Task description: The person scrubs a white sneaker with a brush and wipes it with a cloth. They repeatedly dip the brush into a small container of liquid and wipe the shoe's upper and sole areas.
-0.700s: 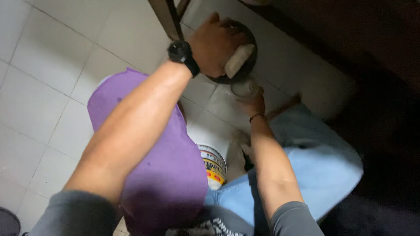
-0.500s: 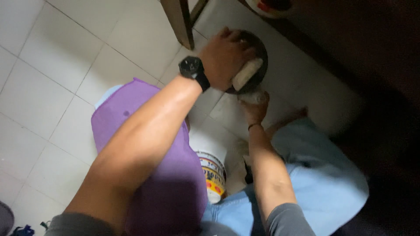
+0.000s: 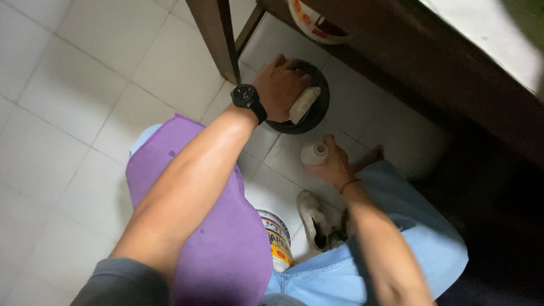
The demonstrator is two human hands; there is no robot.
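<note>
My left hand [image 3: 280,85], with a black watch on the wrist, rests in a black round bowl [image 3: 318,118] on the tiled floor. It grips a pale cylindrical block [image 3: 303,105] that lies against the bowl's inside. Just below the bowl, my right hand [image 3: 335,165] is closed around a small white bottle [image 3: 313,153] that stands upright on the floor. A purple cloth [image 3: 226,243] covers my left knee.
A dark wooden furniture leg [image 3: 215,34] stands just left of the bowl, with a dark cabinet along the right. A printed tin can [image 3: 277,243] and a worn shoe [image 3: 314,224] sit between my knees. A patterned dish [image 3: 311,22] lies at the top.
The view has slid so the bowl and both hands sit lower in the picture. Both hands keep the same hold, and the bottle stays just below the bowl.
</note>
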